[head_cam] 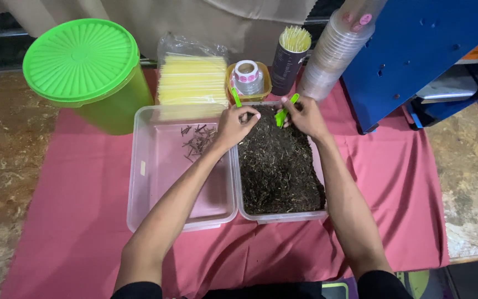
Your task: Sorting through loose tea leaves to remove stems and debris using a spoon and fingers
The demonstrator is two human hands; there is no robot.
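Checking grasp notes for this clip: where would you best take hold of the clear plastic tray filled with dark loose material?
Probably by the near short rim of the clear plastic tray of dark loose material, coming from the person's side. That edge is bare and overhangs; the left hand and right hand, with green tweezers, crowd the far end, and a second clear tray abuts its left side.

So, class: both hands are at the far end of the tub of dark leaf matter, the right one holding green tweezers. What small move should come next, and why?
Probably carry a picked stem left with the green tweezers to the clear tub, since the right hand and left hand are over the dark-filled tub and a few stems already lie there.
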